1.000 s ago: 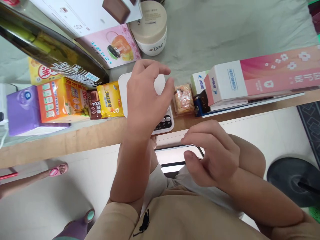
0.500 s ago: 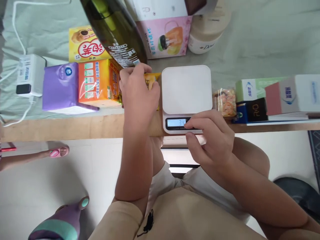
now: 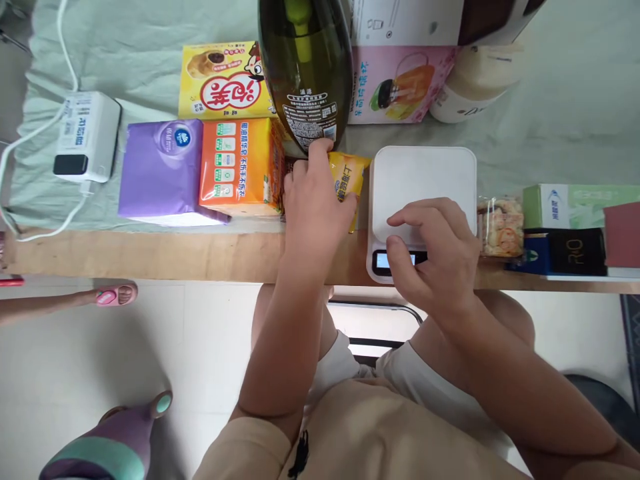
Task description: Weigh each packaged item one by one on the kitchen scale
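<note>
While the left hand (image 3: 315, 207) lies over the yellow snack packet (image 3: 347, 181), its fingers are curled down around the packet's left part, the fingertips reaching up to the foot of the dark green bottle (image 3: 306, 73); whether they actually pinch the packet or only rest on it is hard to tell from above. That packet lies on the green cloth (image 3: 140, 53) between the orange box (image 3: 235, 165) and the white kitchen scale (image 3: 423, 183), just beside the scale's left edge. The right hand (image 3: 435, 257) hovers over the scale's front, fingers loosely bent and a little apart, holding nothing, with the thumb near the lit display (image 3: 384, 260) and the fingertips touching the white platform.
</note>
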Available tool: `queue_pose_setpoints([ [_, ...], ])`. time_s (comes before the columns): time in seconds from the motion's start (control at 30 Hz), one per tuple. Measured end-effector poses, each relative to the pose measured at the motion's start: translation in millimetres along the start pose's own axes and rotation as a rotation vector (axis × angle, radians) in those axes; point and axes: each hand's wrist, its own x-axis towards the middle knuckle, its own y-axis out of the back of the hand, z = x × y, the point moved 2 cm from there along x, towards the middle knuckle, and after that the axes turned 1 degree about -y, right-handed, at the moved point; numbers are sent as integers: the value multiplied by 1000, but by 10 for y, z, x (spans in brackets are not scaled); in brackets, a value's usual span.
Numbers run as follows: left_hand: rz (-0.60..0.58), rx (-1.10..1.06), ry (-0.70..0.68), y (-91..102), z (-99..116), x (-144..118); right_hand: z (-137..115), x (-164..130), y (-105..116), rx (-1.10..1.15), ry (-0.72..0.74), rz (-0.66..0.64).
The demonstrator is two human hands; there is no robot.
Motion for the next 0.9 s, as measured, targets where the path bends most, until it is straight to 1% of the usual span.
queue_pose_setpoints([
  [0.07, 9, -30, -38, 25, 3, -14, -8, 11, -4, 17, 8, -6],
  [0.17, 31, -151, -94, 62, -68, -8, 3, 22, -2, 47, 7, -9],
  [0.3, 26, -364, -117, 118, -183, 27, 48, 26, 19, 75, -12, 37],
  [0.37, 24, -436, -124, 145, -204, 27, 70, 13, 43, 89, -10, 53],
  [0.43, 33, -496, -172, 171, -194, 16, 91, -12, 79, 98, -4, 59],
  [0.53, 99, -578, -245, 207, -171, 15, 125, -62, 157, 105, -11, 72],
  [0.63, 196, -672, -327, 215, -164, 67, 162, -105, 245, 97, -18, 83],
  [0.7, 237, -734, -392, 165, -135, 104, 189, -123, 299, 85, -19, 82],
  [0.77, 253, -792, -428, 49, -57, 108, 219, -137, 340, 75, -24, 68],
  [0.83, 229, -812, -418, -122, 77, 63, 253, -150, 366, 78, -44, 49],
  [0.9, 166, -775, -373, -300, 243, -17, 288, -167, 374, 82, -82, 27],
])
